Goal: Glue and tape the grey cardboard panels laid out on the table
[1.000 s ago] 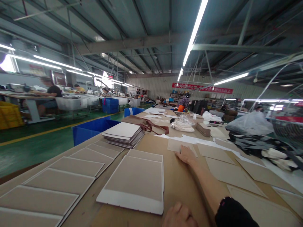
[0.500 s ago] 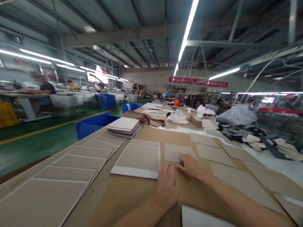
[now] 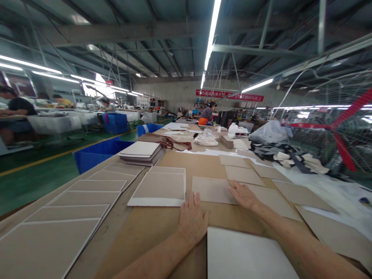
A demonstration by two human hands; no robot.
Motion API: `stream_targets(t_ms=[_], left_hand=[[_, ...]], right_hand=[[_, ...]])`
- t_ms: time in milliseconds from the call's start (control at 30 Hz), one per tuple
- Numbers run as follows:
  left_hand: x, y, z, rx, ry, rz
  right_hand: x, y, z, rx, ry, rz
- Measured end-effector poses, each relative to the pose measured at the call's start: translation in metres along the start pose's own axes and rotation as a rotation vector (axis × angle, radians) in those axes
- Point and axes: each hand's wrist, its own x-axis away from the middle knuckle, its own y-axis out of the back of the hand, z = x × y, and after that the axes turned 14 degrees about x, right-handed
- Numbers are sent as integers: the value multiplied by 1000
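My left hand (image 3: pixel 192 219) lies flat and open on the brown paper-covered table (image 3: pixel 151 228), just below a beige card piece (image 3: pixel 212 190). My right hand (image 3: pixel 243 195) rests with fingers stretched out on the right corner of that same beige piece. A white board (image 3: pixel 247 255) lies close to me between my forearms. Left of the hands sits a white board topped with a beige piece (image 3: pixel 159 188).
A row of beige-on-white boards (image 3: pixel 78 205) runs along the table's left edge, with a stack of boards (image 3: pixel 142 152) behind. More beige pieces (image 3: pixel 261 174) lie to the right. Blue bins (image 3: pixel 95 155), a red-bladed fan (image 3: pixel 334 135), fabric heaps and distant workers surround the table.
The view has dropped and shifted. My right hand has drawn the beige piece nearer to me, my left hand has come forward flat onto the table, and a white board has appeared between my arms.
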Motion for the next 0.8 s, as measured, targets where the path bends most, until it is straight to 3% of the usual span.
stream_targets(t_ms=[133, 267, 433, 633, 800], left_hand=[[1, 2, 1, 8, 5, 43], [1, 3, 3, 32, -10, 74], [0, 7, 3, 71, 3, 61], [0, 14, 1, 135, 56, 131], [-2, 12, 1, 148, 61, 128]], right_hand=[[-4, -10, -4, 35, -14, 44], [-8, -26, 2, -43, -63, 3], [-18, -27, -5, -475, -269, -61], [-9, -6, 13, -1290, -347, -210], [-3, -11, 52, -1415, -222, -268]])
